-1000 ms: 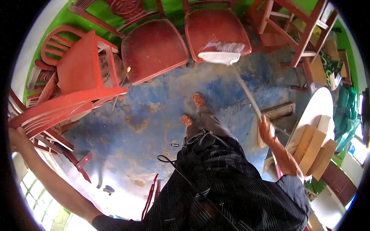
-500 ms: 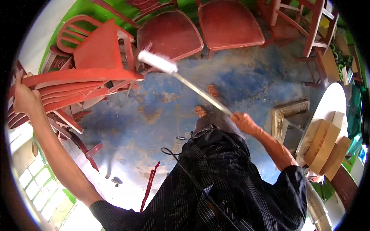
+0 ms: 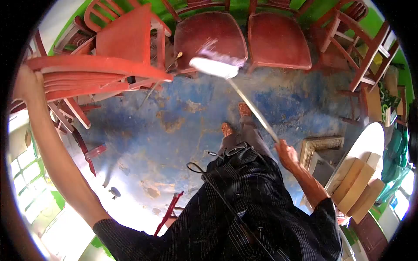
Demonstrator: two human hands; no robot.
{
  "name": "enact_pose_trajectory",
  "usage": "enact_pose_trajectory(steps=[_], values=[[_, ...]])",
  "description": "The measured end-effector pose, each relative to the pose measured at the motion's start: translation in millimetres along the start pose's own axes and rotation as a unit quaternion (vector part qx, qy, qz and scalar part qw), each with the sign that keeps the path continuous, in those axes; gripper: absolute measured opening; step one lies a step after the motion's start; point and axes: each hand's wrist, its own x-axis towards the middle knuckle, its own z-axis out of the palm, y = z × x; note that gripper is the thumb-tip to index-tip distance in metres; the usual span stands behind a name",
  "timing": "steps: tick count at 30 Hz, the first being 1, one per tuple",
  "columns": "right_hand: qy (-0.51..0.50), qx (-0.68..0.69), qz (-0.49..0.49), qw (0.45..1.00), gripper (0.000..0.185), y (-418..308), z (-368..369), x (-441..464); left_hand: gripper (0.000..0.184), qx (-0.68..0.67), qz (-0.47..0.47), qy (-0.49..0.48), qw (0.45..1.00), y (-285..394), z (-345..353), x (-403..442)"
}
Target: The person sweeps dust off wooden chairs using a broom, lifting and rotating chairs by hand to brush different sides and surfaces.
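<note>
At the far left of the head view, my left hand (image 3: 28,85) is closed around the end of the curved backrest of a red wooden chair (image 3: 100,64). The chair is tilted, with its slats facing down toward me. My right hand (image 3: 287,154) is wrapped round the pale handle of a long-handled brush (image 3: 215,67). The brush has a white head with purple-white bristles, blurred by motion. Its head is raised in front of a dark red chair seat (image 3: 209,37); whether they touch, I cannot tell.
Another dark red chair (image 3: 278,41) stands along the green wall, with a stacked chair (image 3: 355,48) to its right. Cardboard boxes (image 3: 355,180) lie on a white surface at right, beside an old frame (image 3: 322,145) on the worn blue floor (image 3: 174,115).
The brush has swung right and its head has turned more sideways, with my right hand lower and farther right. My left hand still holds the chair, whose backrest now appears higher in view.
</note>
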Motion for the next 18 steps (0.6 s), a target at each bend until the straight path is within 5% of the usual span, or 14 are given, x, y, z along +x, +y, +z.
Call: enact_pose_trajectory(steps=[1,2,5,8,13,18], values=[[-0.025,-0.006,-0.033,0.999,0.023,-14.2,0.8,4.4,0.049,0.216,0.131,0.003,0.968,-0.8,-5.7,-3.5],[-0.022,-0.001,-0.036,0.999,0.023,-17.5,-4.7,6.0,0.048,0.197,0.112,0.002,0.974,6.0,-10.3,0.0],[-0.123,-0.064,-0.075,0.987,0.027,-12.8,-10.4,9.0,0.038,-0.14,0.011,0.002,0.99,-45.4,47.0,21.9],[-0.121,-0.137,-0.113,0.977,0.026,-9.4,7.0,27.1,0.03,-0.469,-0.104,-0.006,0.877,-106.3,97.6,30.2],[-0.013,-0.182,-0.145,0.972,0.022,-28.3,16.8,94.1,0.029,-0.529,-0.18,0.003,0.83,-100.7,70.0,16.7],[-0.039,-0.183,-0.119,0.975,0.026,-52.9,-7.8,167.2,0.029,-0.501,-0.204,0.022,0.841,-80.9,56.2,8.1]])
